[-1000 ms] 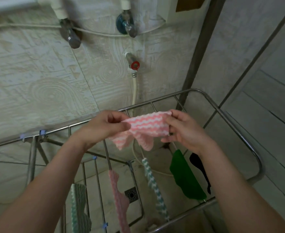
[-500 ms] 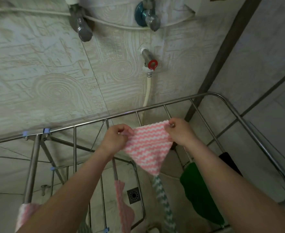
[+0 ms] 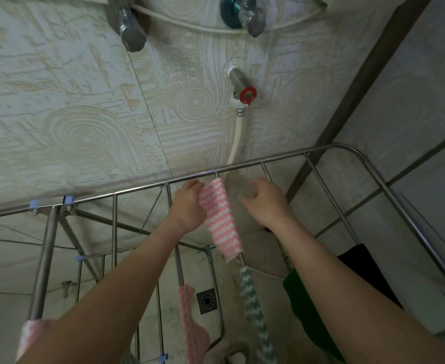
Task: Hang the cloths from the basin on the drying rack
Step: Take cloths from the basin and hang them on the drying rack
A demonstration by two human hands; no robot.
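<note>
Head: cloth (image 3: 220, 219) beside left hand (image 3: 188, 208)

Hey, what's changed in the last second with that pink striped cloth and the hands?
The pink cloth, held spread between both hands before, moved forward and down and now drapes over a rack rod. The right hand let go and sits apart from it; the left hand still touches its left edge. The green-striped cloth, green cloth and black cloth hang as before.
</note>
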